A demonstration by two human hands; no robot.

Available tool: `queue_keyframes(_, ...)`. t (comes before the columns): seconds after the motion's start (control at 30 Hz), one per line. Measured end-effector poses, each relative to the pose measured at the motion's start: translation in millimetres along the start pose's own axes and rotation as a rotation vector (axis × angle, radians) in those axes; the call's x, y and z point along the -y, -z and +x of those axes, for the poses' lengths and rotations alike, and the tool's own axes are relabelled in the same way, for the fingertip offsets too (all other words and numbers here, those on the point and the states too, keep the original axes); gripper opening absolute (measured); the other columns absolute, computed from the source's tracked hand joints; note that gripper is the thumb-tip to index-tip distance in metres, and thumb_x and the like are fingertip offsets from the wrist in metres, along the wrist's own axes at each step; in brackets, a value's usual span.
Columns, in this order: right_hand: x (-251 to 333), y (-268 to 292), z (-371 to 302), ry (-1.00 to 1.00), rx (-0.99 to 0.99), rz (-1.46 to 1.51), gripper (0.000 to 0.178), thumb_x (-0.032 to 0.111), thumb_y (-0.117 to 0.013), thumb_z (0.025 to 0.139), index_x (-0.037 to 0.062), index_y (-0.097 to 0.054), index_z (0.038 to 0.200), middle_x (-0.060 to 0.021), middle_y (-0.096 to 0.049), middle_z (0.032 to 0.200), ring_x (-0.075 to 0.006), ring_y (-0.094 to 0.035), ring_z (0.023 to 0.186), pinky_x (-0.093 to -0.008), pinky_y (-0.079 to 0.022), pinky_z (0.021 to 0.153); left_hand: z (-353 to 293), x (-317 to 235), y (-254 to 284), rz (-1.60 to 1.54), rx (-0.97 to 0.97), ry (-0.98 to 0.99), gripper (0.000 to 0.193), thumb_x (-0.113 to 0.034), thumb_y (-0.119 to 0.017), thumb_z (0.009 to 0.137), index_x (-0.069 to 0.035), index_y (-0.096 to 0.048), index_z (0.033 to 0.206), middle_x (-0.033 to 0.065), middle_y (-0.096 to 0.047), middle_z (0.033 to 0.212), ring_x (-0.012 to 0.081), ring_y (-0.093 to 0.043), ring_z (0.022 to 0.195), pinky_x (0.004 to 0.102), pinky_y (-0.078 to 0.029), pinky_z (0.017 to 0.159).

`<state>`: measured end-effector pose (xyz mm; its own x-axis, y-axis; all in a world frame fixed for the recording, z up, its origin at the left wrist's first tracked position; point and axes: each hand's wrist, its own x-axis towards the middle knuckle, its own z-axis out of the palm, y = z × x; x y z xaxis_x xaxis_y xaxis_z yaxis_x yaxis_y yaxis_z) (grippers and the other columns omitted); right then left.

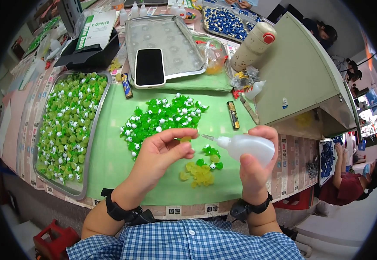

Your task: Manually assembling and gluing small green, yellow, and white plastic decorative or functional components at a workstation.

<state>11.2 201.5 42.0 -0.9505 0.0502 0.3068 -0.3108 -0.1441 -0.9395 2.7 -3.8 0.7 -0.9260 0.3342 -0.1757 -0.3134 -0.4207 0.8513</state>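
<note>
A small translucent yellow piece (pixel 186 139) is pinched between the thumb and fingers of my left hand (pixel 164 149). My right hand (pixel 257 171) grips a white squeeze bottle (pixel 251 148), held nearly level with its thin needle tip pointing left, close to my left fingertips. Below the hands lie loose yellow cup-like pieces (pixel 201 175) on a green mat (pixel 123 186). A few green pieces with white eye-like balls (pixel 214 158) sit between them and the bottle. Beyond my left hand spreads a larger pile of such green pieces (pixel 166 115).
At left, a metal tray (pixel 79 190) holds many green-and-yellow pieces with white balls. Farther back are a phone (pixel 150 67) resting on another metal tray (pixel 184 26), a thermos (pixel 253 47) and a small dark tube (pixel 233 115). A grey-green cabinet (pixel 292 73) stands right; a person (pixel 342 186) works beyond.
</note>
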Motion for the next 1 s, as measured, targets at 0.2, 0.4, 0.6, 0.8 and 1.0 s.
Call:
queue_keyframes(0.2, -5.9, 0.8, -6.4, 0.293, 0.177, -0.346, 0.039, 0.010, -0.072, 0.073, 0.0003, -0.052, 0.105, -0.0103, -0.057, 0.100, -0.0158, -0.060, 0.080, -0.0264, -0.050, 0.065, 1.0, -1.4, -6.1, -0.006, 0.016, -0.011, 0.039, 0.000, -0.065, 0.080, -0.001, -0.056, 0.118, 0.0090, -0.060, 0.109, 0.0117, -0.059, 0.092, 0.0260, -0.048, 0.087)
queue_keyframes(0.4, -4.0, -0.5, -3.5, 0.396, 0.222, -0.511, 0.039, 0.006, -0.072, 0.072, -0.0006, -0.053, 0.105, -0.0141, -0.062, 0.088, -0.0208, -0.063, 0.071, -0.0282, -0.051, 0.060, 2.6, 1.2, -7.9, -0.051, 0.002, -0.070, 0.039, 0.000, -0.067, 0.078, 0.000, -0.054, 0.115, 0.0099, -0.061, 0.105, 0.0130, -0.059, 0.095, 0.0263, -0.048, 0.087)
queue_keyframes(0.6, -4.9, -2.6, 0.0, 0.477, 0.256, -0.566, 0.040, 0.005, -0.072, 0.071, -0.0009, -0.052, 0.105, -0.0138, -0.062, 0.084, -0.0206, -0.062, 0.064, -0.0279, -0.049, 0.053, 2.4, -2.7, -7.8, -0.106, 0.017, -0.006, 0.035, 0.000, -0.067, 0.078, 0.000, -0.055, 0.110, 0.0099, -0.061, 0.106, 0.0132, -0.059, 0.095, 0.0262, -0.048, 0.088)
queue_keyframes(0.8, -3.9, -4.4, 1.8, 0.520, 0.266, -0.598, 0.040, 0.004, -0.072, 0.070, -0.0008, -0.052, 0.104, -0.0131, -0.062, 0.083, -0.0199, -0.061, 0.060, -0.0277, -0.048, 0.051, 2.0, -3.4, -5.9, -0.111, 0.016, 0.016, 0.037, 0.001, -0.064, 0.079, 0.001, -0.053, 0.114, 0.0141, -0.059, 0.110, 0.0158, -0.059, 0.097, 0.0277, -0.049, 0.087)
queue_keyframes(1.0, -3.7, -5.5, 2.0, 0.522, 0.256, -0.583, 0.038, 0.005, -0.072, 0.070, -0.0010, -0.054, 0.103, -0.0134, -0.063, 0.083, -0.0203, -0.061, 0.060, -0.0278, -0.048, 0.051, 1.8, -2.9, -5.7, -0.109, 0.026, 0.000, 0.038, 0.000, -0.065, 0.079, 0.001, -0.053, 0.115, 0.0147, -0.059, 0.111, 0.0163, -0.059, 0.097, 0.0281, -0.049, 0.087)
